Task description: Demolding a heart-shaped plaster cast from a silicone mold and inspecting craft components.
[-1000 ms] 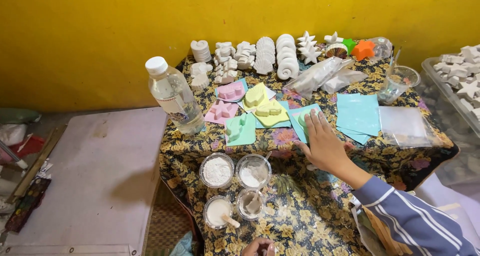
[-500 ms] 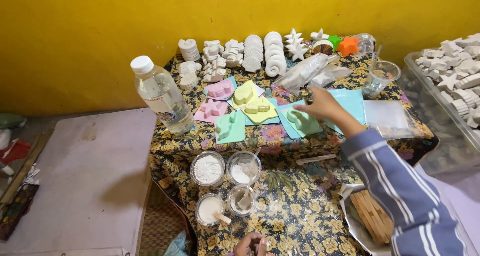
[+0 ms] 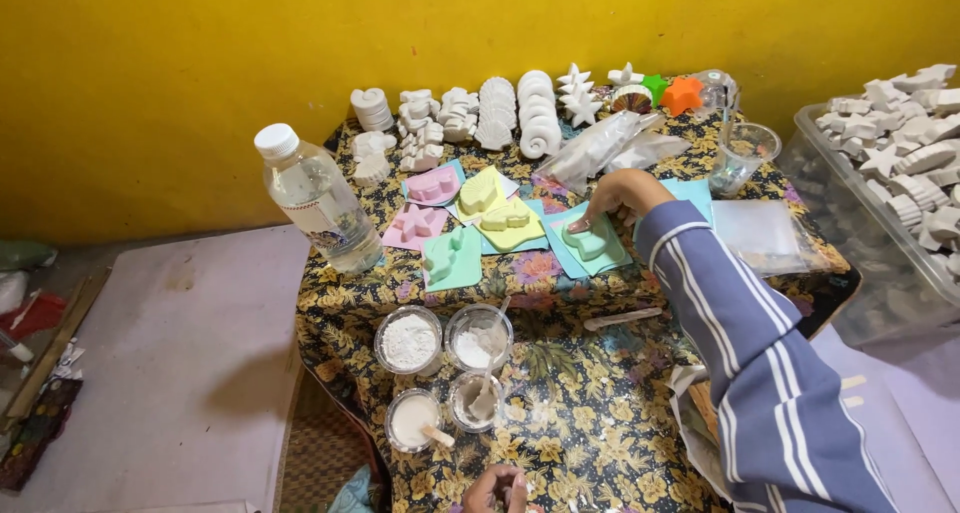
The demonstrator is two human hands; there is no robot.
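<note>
The fingertips of the right hand (image 3: 618, 195) are laid, bent and close together, on the upper part of a mint-green mould (image 3: 590, 243); the mould is only touched from above, not lifted. This mould lies on a blue square sheet (image 3: 610, 258) near the middle of the tabletop (image 3: 600, 393), and its long axis runs about from the front edge towards the back edge, slightly tilted to the right. To its left, yellow moulds (image 3: 495, 208), pink moulds (image 3: 425, 203) and another green mould (image 3: 445, 258) are placed close together.

Open room is seen in front of the sheet, where only a flat wooden stick (image 3: 622, 319) lies. The back edge is crowded with white plaster figures (image 3: 500, 113).

Near the front-left corner four small clear cups (image 3: 445, 373) stand together; white powder or white paste is held in them, and sticks are standing in two. A clear water bottle (image 3: 315, 198) stands at the left edge.

The left hand (image 3: 500, 488) is seen only partly at the front edge, with the fingers curled; whether something is gripped cannot be told.
</note>
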